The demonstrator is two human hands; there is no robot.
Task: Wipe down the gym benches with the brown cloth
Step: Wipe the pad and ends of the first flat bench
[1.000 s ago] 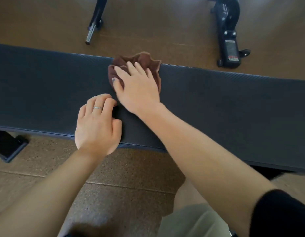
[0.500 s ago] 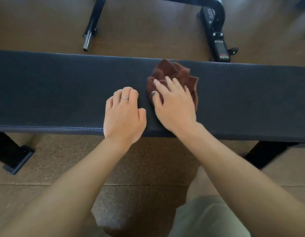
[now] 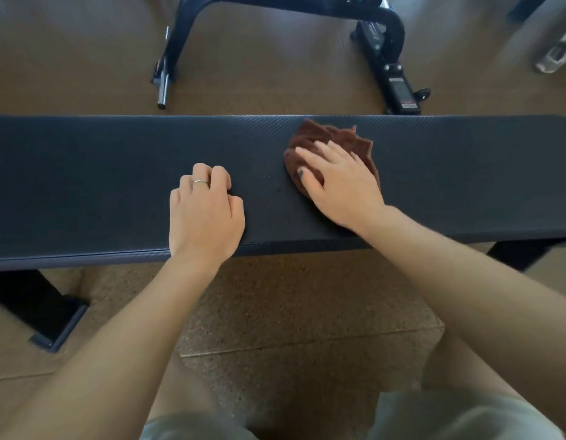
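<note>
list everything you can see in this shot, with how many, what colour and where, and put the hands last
gym bench: one, dark blue-grey pad, across the middle
brown cloth: one, bunched, on the bench pad right of centre
equipment frame: one, black, on the floor behind the bench
floor: brown, speckled
shoe: one, pale, blurred, far right top
ring: one, silver, on a left finger
left hand: fingers curled, resting on the pad
right hand: flat, pressing the cloth

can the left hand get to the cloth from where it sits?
Probably yes. The left hand rests on the bench, fingers curled, holding nothing. Only bare pad lies between it and the cloth. The right hand covers most of the cloth, so only its near-left edge is free.
</note>
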